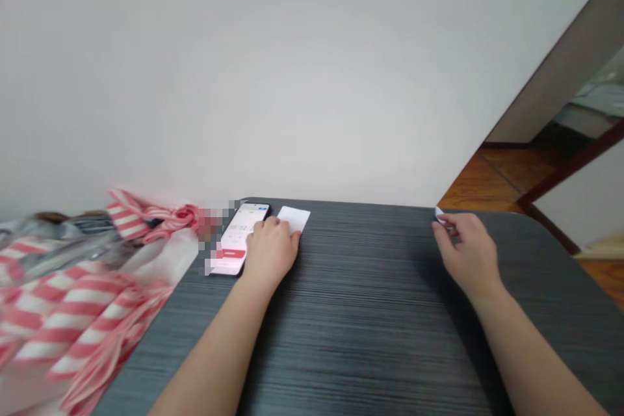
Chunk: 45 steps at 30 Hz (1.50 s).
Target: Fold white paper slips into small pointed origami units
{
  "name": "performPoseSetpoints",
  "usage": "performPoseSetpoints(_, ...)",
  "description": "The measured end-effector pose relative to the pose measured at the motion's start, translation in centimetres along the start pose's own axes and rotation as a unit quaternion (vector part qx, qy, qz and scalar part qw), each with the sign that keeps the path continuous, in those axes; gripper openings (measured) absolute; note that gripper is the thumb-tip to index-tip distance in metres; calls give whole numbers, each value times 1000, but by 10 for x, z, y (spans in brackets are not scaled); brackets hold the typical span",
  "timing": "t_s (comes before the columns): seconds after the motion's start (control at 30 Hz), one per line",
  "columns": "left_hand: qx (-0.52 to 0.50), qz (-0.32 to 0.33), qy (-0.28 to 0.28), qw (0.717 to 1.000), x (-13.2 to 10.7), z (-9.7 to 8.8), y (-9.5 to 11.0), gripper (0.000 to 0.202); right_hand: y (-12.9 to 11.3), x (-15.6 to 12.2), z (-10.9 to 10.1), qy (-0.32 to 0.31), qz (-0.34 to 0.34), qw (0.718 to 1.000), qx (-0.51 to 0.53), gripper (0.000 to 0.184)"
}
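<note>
At the table's back left, my left hand (273, 248) rests with bent fingers over a white piece of paper (295, 216). Its thumb lies along the paper's right side, and the fingertips are partly hidden. Just left of that hand lies a phone (233, 265) with its screen lit, showing a red button. Far to the right, my right hand (468, 252) is raised slightly over the table's back edge. Thumb and fingers are pinched together around a small white piece (439, 213), mostly covered by the fingers; its kind is unclear.
The dark wood-grained table (361, 325) stands against a white wall (341, 78). Red-and-white striped cloth (82, 305) and clear plastic wrapping are heaped along its left side. Past the wall's right edge, a brown tiled floor (468, 182) and a dark red frame (570, 172) show.
</note>
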State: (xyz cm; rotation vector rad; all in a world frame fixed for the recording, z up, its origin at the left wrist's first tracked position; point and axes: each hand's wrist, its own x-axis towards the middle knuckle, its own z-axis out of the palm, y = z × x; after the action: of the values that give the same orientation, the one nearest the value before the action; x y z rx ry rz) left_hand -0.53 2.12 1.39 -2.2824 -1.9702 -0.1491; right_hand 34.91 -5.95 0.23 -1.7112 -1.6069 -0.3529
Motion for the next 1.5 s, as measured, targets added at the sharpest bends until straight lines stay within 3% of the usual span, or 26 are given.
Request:
performPoseSetpoints(0.17, 5, 0, 0, 1000, -1, 2, 0, 45, -28, -8, 10, -103, -66, 989, 89, 16)
performPoseSetpoints(0.43, 2, 13, 12, 1000, 0, 2, 0, 39, -27, -12, 26, -250, -33, 961, 109, 22)
performPoseSetpoints(0.57, -2, 23, 4, 1000, 1, 1, 1, 37, -24, -12, 29, -267, -15, 957, 110, 24)
performPoseSetpoints(0.7, 3, -13, 5, 1000, 2, -2, 3, 36, -24, -12, 28, -265, -5, 957, 118, 24)
performPoseSetpoints(0.87, -36, -62, 74, 995, 0, -16, 6, 34, -23, -11, 27, -258, -4, 958, 129, 23)
performPoseSetpoints(0.97, -131, -78, 125, 980, -4, -22, 12, 31, -25, -10, 26, -248, 4, 959, 136, 23)
performPoseSetpoints(1.07, -338, -64, 118, 932, -11, -20, 28, 26, -35, -11, 24, -231, 41, 956, 175, 23)
performPoseSetpoints(1.13, -507, -55, 42, 859, -17, -15, 45, 23, -46, -13, 22, -233, 95, 937, 242, 26)
performPoseSetpoints(1.23, -668, -39, -88, 738, -28, -6, 72, 19, -61, -17, 19, -312, 180, 854, 377, 36)
performPoseSetpoints(1.3, -712, -33, -134, 689, -33, -2, 85, 18, -67, -19, 18, -356, 192, 806, 432, 35)
performPoseSetpoints(1.37, -724, -15, -170, 669, -36, 1, 92, 19, -69, -20, 20, -357, 191, 786, 468, 31)
performPoseSetpoints(1.5, -711, 9, -195, 676, -35, 2, 92, 17, -65, -21, 26, -342, 203, 785, 475, 28)
